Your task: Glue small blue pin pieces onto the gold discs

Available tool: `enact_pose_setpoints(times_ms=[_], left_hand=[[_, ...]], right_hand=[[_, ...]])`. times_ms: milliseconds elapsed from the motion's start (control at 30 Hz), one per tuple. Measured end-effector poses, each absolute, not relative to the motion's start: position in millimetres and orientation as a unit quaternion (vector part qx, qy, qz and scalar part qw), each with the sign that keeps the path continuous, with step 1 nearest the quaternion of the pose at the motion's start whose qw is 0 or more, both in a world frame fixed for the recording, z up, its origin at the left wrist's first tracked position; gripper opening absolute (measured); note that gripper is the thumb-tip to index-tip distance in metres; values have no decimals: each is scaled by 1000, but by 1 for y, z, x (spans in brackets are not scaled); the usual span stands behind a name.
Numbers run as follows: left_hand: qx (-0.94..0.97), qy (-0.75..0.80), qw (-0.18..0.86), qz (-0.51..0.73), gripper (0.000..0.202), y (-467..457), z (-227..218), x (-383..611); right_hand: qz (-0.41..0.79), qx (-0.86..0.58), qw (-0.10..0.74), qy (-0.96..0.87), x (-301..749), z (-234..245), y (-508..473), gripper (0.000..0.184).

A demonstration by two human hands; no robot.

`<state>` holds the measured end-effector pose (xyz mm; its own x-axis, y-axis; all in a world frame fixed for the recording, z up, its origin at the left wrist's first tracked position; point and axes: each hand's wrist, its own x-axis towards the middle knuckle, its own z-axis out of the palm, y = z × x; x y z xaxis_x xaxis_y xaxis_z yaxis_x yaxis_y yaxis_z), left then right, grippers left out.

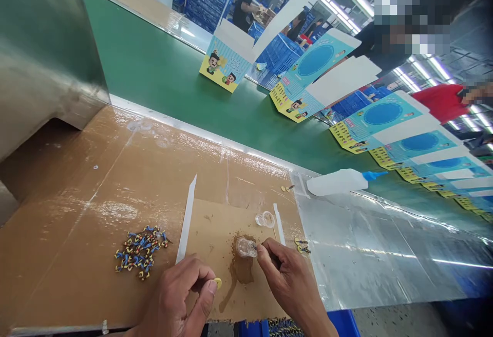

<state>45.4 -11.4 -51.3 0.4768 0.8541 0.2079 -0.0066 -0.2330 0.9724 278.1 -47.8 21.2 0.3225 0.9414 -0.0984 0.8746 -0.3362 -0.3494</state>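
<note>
My left hand (181,296) is at the near edge of the cardboard-covered bench, fingers curled, pinching a tiny yellow piece (217,282) at the thumb tip. My right hand (287,280) is beside it, fingers pinched against a small clear plastic dome (246,247) that rests on a brown stain on the cardboard. A second clear dome (265,219) lies just beyond. A heap of several tiny blue-and-yellow figurines (140,251) lies to the left of my left hand. Two more small figurines (302,246) lie right of my right hand.
A white squeeze bottle with a blue nozzle (339,181) lies at the green conveyor belt (162,70). Several open printed cartons (227,62) ride the belt. A metal housing (42,44) stands at left. Other people work beyond the belt. Shiny film (385,244) covers the bench's right part.
</note>
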Motion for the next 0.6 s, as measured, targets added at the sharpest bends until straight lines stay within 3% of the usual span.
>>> enact_pose_setpoints(times_ms=[600], left_hand=[[680,312,519,413,15,-11,-51,46]], right_hand=[[141,-796,125,-575,275,24,-44,45]])
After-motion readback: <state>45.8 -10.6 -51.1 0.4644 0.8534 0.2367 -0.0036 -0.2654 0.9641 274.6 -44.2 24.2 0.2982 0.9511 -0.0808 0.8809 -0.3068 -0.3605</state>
